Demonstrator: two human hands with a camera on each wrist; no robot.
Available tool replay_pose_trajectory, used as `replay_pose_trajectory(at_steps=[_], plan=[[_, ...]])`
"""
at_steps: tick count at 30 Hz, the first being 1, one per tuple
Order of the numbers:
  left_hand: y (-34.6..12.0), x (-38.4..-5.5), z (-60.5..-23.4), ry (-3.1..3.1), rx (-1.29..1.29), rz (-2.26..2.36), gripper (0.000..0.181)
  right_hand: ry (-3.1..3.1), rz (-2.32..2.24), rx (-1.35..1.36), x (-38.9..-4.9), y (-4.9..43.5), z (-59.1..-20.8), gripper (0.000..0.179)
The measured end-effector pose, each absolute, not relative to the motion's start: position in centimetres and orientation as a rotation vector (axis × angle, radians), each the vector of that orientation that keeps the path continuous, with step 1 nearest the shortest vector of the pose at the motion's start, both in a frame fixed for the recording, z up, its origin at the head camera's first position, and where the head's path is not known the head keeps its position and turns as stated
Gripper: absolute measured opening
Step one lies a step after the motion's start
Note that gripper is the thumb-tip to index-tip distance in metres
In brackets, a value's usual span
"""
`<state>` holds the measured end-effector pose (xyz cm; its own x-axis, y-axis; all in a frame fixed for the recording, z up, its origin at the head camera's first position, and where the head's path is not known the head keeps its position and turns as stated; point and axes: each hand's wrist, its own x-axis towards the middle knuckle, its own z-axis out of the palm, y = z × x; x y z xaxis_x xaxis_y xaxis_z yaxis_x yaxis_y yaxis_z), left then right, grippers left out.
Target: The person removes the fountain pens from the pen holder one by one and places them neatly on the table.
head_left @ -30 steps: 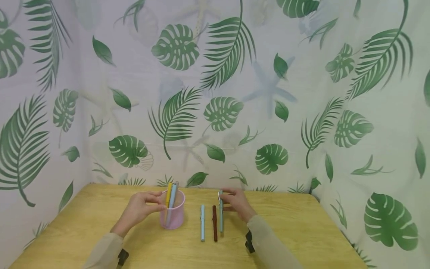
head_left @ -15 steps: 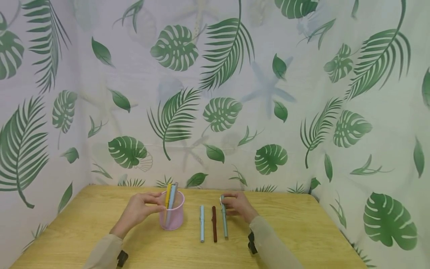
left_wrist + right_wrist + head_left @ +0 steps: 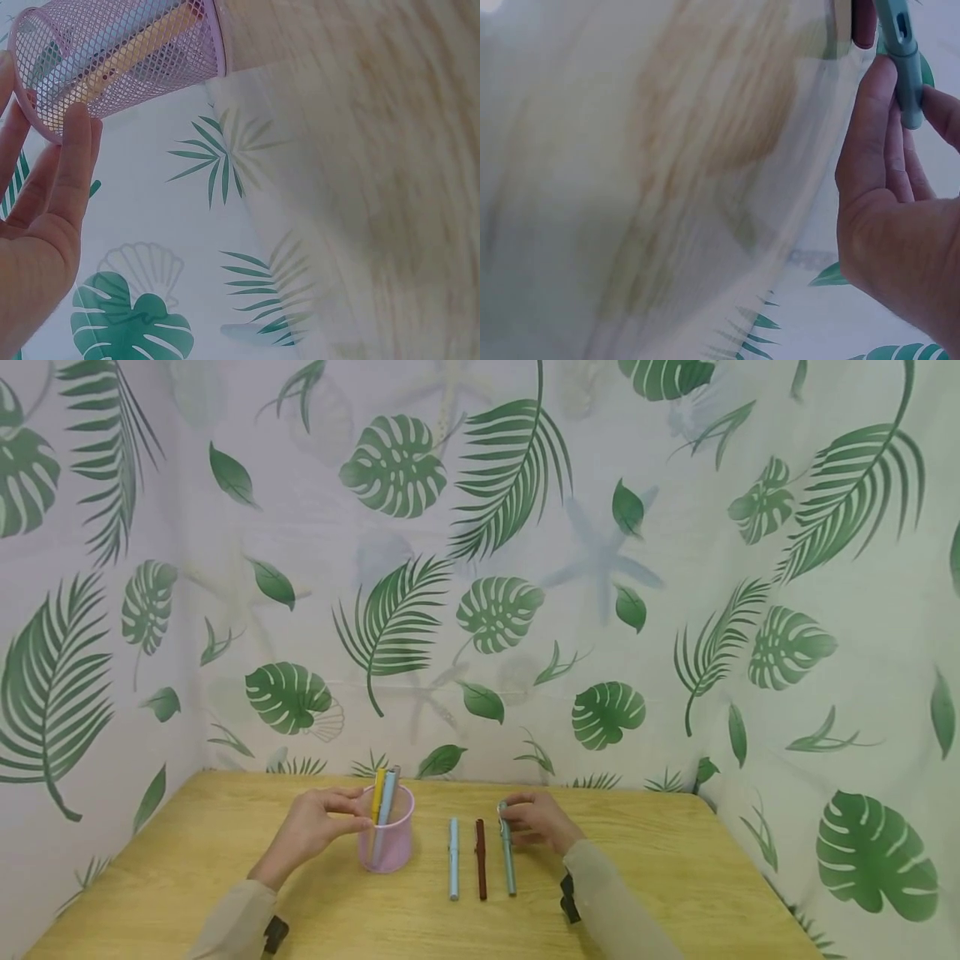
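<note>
A pink mesh pen holder (image 3: 392,843) stands at left of centre with a yellow pen (image 3: 377,797), a light blue pen (image 3: 387,797) and a grey one inside. My left hand (image 3: 318,822) holds its rim between thumb and fingers; the mesh shows close up in the left wrist view. On the table to its right lie a light blue pen (image 3: 453,860) and a dark red pen (image 3: 481,860). Beside them, my right hand (image 3: 542,822) pinches the clip end of a grey-green pen (image 3: 508,864), also seen between thumb and finger in the right wrist view (image 3: 907,82).
The wooden table (image 3: 337,918) reaches back to a white curtain (image 3: 510,710) printed with green leaves, which also hangs along both sides. Dark wrist cameras sit under both sleeves.
My right hand has moved the grey-green pen to the right and slightly nearer, away from the dark red pen. The left hand has stayed at the pen holder.
</note>
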<state>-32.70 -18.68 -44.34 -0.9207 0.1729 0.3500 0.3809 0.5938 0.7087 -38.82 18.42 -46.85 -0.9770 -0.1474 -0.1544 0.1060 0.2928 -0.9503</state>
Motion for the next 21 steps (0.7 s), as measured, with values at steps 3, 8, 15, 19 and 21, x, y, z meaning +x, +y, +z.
replay_pose_trajectory(at_steps=[3, 8, 15, 19, 21], plan=[[-18.74, -32.74, -44.39, -2.589, -0.446, -1.23, 0.017, 2.343, -1.736, -0.011, -38.72, 18.42, -46.83, 0.028], [-18.78, -32.78, -44.3, -2.581, -0.453, -1.24, 0.016, 2.338, -1.724, 0.023, -39.0, 18.64, -47.04, 0.028], [-18.88, -32.75, -44.33, -2.568, -0.468, -1.246, 0.014, 2.369, -1.667, 0.008, -39.22, 18.81, -47.46, 0.032], [-18.87, -32.72, -44.46, -2.573, -0.47, -1.249, 0.014, 2.39, -1.631, 0.018, -39.19, 18.75, -47.69, 0.034], [-18.85, -32.68, -44.48, -2.575, -0.47, -1.252, 0.013, 2.398, -1.619, 0.028, -39.19, 18.75, -47.81, 0.035]])
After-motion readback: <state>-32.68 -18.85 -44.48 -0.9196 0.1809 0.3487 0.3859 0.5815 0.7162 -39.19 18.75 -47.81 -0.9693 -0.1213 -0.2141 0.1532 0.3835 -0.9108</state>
